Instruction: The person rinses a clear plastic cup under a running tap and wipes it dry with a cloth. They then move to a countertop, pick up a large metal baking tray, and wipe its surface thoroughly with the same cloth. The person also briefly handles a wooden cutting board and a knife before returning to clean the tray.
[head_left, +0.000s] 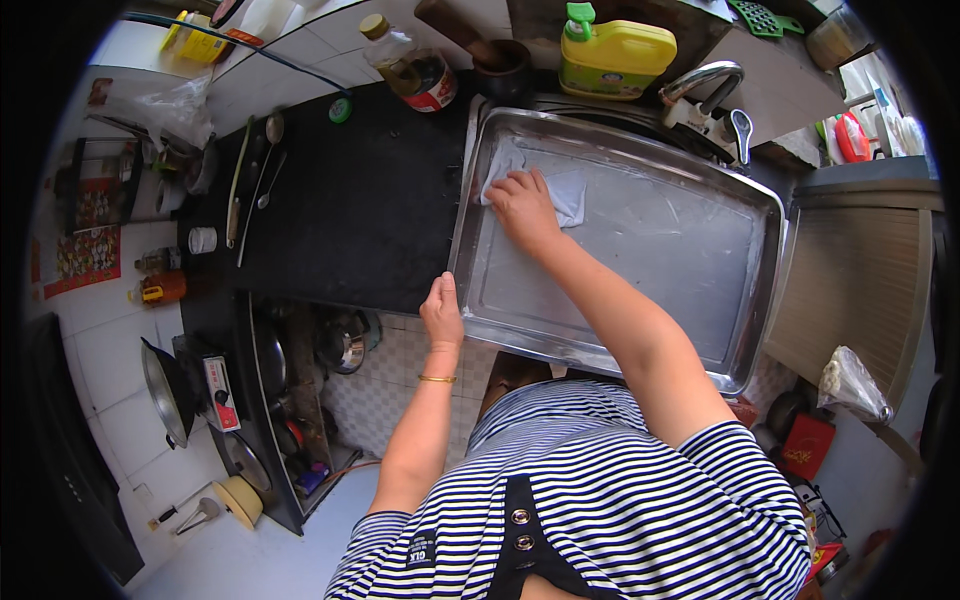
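Note:
A large rectangular stainless steel tray (645, 270) lies before me, its near edge close to my striped shirt. Inside its far left part, my right hand (525, 206) presses on a white cloth (568, 196) with bent fingers. Part of the cloth spreads out to the right of the hand, and some is hidden under the palm. My left hand (442, 311) grips the tray's rim at the near left corner, thumb pointing up. Whitish wet streaks and small dark specks show on the tray's bottom.
A black countertop (352, 217) extends left, with spoons (274, 129) at its far side. Behind the tray stand a bottle of dark liquid (420, 79), a mortar with pestle (502, 67), a yellow jug (619, 60) and a chrome faucet (701, 82). A wok (169, 390) sits at left.

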